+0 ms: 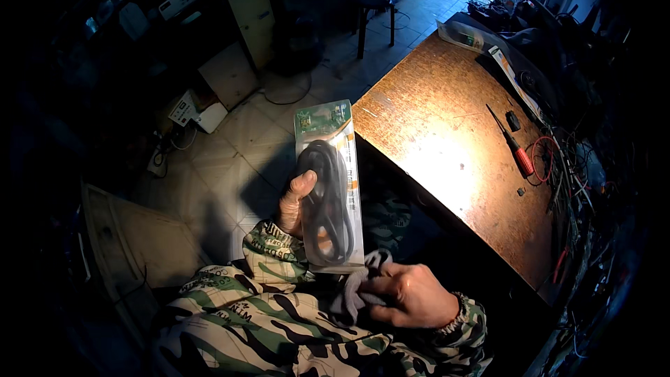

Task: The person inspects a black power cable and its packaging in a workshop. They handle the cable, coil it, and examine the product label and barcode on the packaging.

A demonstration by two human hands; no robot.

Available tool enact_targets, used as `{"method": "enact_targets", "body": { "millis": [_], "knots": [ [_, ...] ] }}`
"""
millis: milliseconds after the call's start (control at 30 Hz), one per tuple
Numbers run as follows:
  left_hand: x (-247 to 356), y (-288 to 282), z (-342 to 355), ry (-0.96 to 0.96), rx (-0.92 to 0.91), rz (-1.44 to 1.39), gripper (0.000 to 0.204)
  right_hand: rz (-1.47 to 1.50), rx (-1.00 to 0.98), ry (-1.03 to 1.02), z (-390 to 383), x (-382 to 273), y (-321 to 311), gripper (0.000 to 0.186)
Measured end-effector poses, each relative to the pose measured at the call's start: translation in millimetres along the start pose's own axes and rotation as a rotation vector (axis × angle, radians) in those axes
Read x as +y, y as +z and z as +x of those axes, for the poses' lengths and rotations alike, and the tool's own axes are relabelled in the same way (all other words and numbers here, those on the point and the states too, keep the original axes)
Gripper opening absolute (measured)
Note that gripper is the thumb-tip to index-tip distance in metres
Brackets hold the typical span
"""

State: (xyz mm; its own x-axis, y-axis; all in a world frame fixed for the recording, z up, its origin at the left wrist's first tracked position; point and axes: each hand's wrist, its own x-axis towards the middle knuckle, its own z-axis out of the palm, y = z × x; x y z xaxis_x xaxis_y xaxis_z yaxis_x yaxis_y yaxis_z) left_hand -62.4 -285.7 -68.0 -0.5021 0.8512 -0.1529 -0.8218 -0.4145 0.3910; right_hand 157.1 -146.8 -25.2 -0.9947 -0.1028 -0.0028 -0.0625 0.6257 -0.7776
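Note:
Upright in front of me is a clear plastic package (326, 188) with a coiled black cable (322, 160) inside and a green-and-white printed top. My left hand (296, 199) grips it from the left side, thumb across the front and the other fingers hidden behind. Close to the package's lower right corner, my right hand (412, 297) is closed on a crumpled grey cloth (352, 293). The cloth lies against or right beside the bottom edge; I cannot tell whether it presses on the plastic.
A brown wooden table (412, 105) stands to the right, brightly lit. On it lie a red-handled screwdriver (520, 157), a small black part (513, 121) and tangled wires (576, 188). A dark stool (375, 3) stands farther off. White boxes (199, 112) sit on the tiled floor at left.

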Motion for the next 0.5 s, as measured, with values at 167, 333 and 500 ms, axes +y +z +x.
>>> {"method": "enact_targets", "body": {
  "millis": [167,333,500],
  "knots": [
    [19.4,-10.2,7.1,0.133,-0.223,0.622,0.062,0.224,0.502,0.094,-13.0,-15.9,-40.9,0.037],
    [7.4,-16.0,11.6,0.196,-0.391,0.914,0.050,0.024,0.900,-0.088,26.2,-27.4,-59.8,0.040],
    [5.1,3.9,-0.5,-0.060,-0.442,1.167,0.054,-0.403,0.746,-0.062,62.9,-6.7,-63.7,0.032]
  ]
}}
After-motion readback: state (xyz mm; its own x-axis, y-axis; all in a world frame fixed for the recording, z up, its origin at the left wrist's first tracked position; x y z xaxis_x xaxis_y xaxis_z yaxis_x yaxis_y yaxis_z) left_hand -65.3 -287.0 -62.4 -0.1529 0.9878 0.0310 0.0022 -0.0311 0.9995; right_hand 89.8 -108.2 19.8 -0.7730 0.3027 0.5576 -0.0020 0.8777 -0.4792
